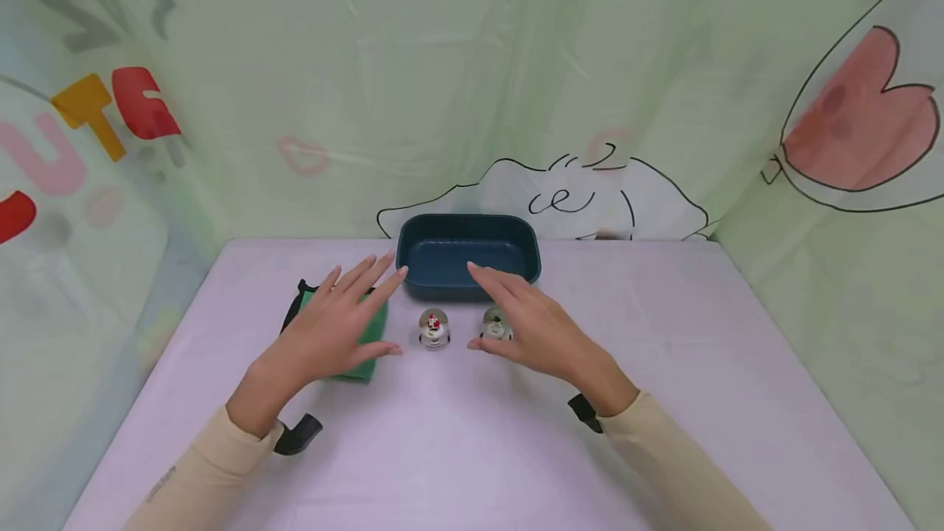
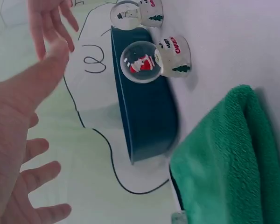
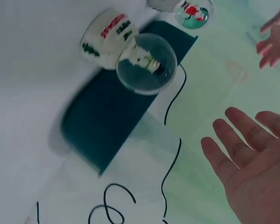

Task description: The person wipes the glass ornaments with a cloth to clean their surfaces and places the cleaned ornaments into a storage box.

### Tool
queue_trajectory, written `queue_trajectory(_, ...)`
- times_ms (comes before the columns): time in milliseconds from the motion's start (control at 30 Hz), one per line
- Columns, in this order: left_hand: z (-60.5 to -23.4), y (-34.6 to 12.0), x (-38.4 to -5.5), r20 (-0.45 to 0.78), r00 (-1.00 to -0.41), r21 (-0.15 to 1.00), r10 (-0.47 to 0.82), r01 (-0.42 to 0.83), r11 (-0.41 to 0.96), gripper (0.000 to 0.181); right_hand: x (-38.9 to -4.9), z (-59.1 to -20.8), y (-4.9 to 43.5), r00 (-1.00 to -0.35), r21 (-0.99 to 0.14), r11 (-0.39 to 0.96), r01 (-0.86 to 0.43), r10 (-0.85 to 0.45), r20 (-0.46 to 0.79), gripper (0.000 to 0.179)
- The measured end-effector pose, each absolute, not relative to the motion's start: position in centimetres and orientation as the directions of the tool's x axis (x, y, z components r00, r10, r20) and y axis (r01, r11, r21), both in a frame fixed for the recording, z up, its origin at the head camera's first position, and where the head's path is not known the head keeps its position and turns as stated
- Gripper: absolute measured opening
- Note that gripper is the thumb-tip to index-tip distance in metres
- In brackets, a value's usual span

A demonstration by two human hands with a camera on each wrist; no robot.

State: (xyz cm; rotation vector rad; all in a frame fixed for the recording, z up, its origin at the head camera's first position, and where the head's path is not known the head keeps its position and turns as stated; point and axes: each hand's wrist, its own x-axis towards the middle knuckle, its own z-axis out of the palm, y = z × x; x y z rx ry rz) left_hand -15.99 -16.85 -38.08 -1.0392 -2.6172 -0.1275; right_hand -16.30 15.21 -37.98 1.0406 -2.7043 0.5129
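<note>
Two small snow globes stand side by side on the table. The left snow globe (image 1: 433,329) has a red-and-white Santa figure inside; the right snow globe (image 3: 144,64) holds a snowman and is partly covered by the right hand in the head view. Behind them is a dark blue rectangular bin (image 1: 468,292). My left hand (image 1: 332,326) hovers with fingers spread over a folded green towel (image 2: 224,163), holding nothing. My right hand (image 1: 542,326) hangs in the air near the snowman globe, fingers extended and apart from it in the right wrist view.
A black mesh-like edge (image 1: 293,308) shows beneath the green towel at the left. The table (image 1: 664,351) has a pale lilac cover. Light green curtains (image 1: 369,88) with printed drawings surround it at the back and sides.
</note>
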Motion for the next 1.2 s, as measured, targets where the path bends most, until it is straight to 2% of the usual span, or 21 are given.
queue_trajectory(167, -39.0, -18.4, -16.8, 0.346, -0.695, 0.133, 0.630, 0.701, 0.701, 0.094, -16.7, -38.0, 14.5, -0.789, -0.447, 0.657, -0.607, -0.564, 0.243, 0.091)
queue_trajectory(367, -40.6, -20.5, -17.8, 0.208, -0.783, 0.342, 0.586, 0.620, 0.706, 0.091, -17.5, -38.5, 13.2, -0.809, -0.596, 0.587, -0.548, -0.553, 0.199, 0.087)
queue_trajectory(500, -41.5, -21.5, -18.2, 0.136, -0.809, 0.417, 0.573, 0.571, 0.707, 0.088, -18.0, -39.1, 12.2, -0.808, -0.665, 0.537, -0.520, -0.562, 0.178, 0.085)
queue_trajectory(667, -42.4, -22.1, -18.7, 0.078, -0.821, 0.451, 0.565, 0.534, 0.715, 0.080, -18.1, -40.2, 10.9, -0.814, -0.730, 0.495, -0.472, -0.562, 0.145, 0.081)
queue_trajectory(833, -43.1, -22.5, -19.1, 0.023, -0.828, 0.457, 0.560, 0.507, 0.731, 0.074, -18.0, -41.0, 9.8, -0.839, -0.747, 0.522, -0.412, -0.537, 0.088, 0.078)
queue_trajectory(1200, -44.8, -22.8, -19.9, -0.018, -0.819, 0.341, 0.573, 0.534, 0.774, 0.073, -18.8, -42.9, 8.8, -0.853, -0.780, 0.530, -0.332, -0.522, 0.008, 0.067)
